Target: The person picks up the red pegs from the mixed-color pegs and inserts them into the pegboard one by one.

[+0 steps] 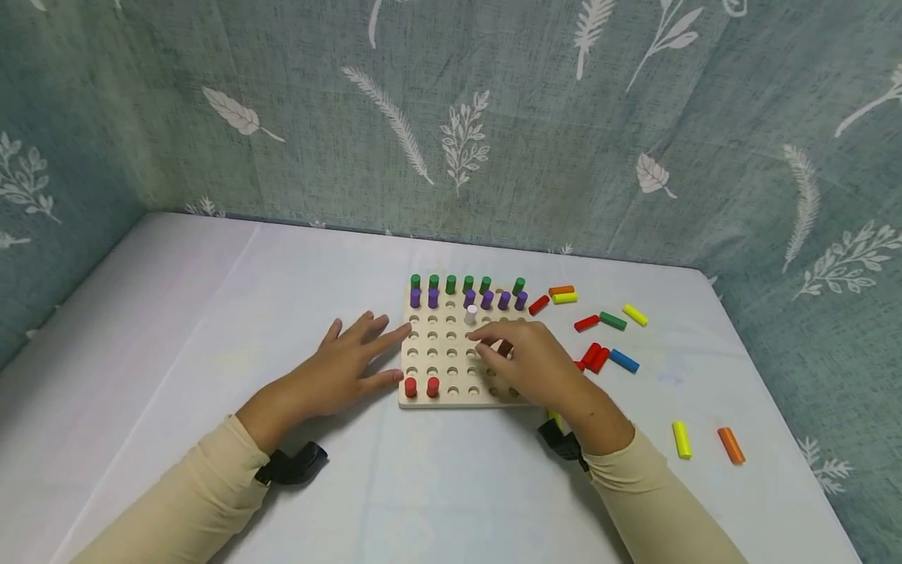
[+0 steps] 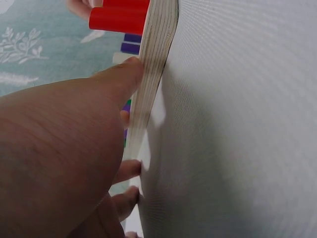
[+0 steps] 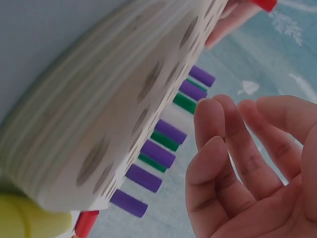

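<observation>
A wooden pegboard (image 1: 441,345) lies on the table with green pegs (image 1: 451,284) along its far row and purple pegs (image 1: 433,298) in front of them. One white peg (image 1: 470,315) stands in the third row, and two red pegs (image 1: 433,387) stand at the near left corner. My left hand (image 1: 345,368) is spread at the board's left side, thumb and a fingertip right at its edge. Over the right half hovers my right hand (image 1: 532,356), thumb and forefinger apart near the white peg. In the right wrist view its loosely bent fingers (image 3: 210,124) hold nothing.
Loose pegs lie right of the board, among them a blue peg (image 1: 624,361), a green peg (image 1: 612,321) and several red ones. Nearer the right table edge are a yellow peg (image 1: 681,440) and an orange peg (image 1: 731,446). A patterned curtain (image 1: 493,157) hangs behind the table.
</observation>
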### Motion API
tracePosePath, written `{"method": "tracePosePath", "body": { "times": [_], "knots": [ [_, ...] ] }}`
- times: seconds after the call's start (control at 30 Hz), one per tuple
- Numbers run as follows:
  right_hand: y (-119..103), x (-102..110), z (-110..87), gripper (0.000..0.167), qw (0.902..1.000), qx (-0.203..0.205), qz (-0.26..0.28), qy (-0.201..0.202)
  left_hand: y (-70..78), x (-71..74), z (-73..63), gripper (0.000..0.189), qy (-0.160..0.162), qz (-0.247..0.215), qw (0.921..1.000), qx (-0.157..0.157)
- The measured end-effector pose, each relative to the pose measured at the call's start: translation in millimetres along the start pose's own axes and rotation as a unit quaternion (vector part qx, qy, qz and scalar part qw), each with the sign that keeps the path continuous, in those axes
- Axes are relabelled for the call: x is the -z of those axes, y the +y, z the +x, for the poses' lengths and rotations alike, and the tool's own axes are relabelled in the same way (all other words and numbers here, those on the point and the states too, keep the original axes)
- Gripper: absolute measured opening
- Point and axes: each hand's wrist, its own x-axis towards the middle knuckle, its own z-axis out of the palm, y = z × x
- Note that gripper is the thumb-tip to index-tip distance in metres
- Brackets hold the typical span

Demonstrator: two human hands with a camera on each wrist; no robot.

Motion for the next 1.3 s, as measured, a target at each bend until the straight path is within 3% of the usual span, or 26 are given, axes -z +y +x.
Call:
{"method": "tracePosePath", "body": {
  "times": [0.13,0.3,0.63,0.8,1.0,1.3],
  "knots": [
    [6.6,7.1,0.0,0.022,0.9998,-0.007,0.004,0.019,0.4,-1.3,2.3,0.074,0.006,0.000,0.9999,-0.008],
    [19.8,17.1,0.1,0.023,0.9986,-0.046,-0.006,0.025,-0.5,-4.6,2.4,0.074,0.000,0.001,1.0000,-0.006],
    [56.2,42.5,7.5,0.020,0.9941,-0.089,-0.054,0.033,-1.0,-1.6,1.1,0.074,0.005,0.004,1.0000,-0.005],
    [70.0,54.2,11.9,0.025,0.9889,-0.133,-0.064,0.016,-1.2,-1.6,0.2,0.074,0.008,-0.001,0.9999,-0.010],
    [77.6,59.8,22.9,0.025,0.9870,-0.137,-0.084,0.004,-0.6,0.0,-1.8,0.074,0.010,-0.003,0.9999,-0.007],
    [81.8,50.3,39.6,0.023,0.9801,-0.159,-0.115,-0.034,-2.6,0.3,-5.8,0.071,0.012,0.008,0.9998,-0.013]
  ]
}}
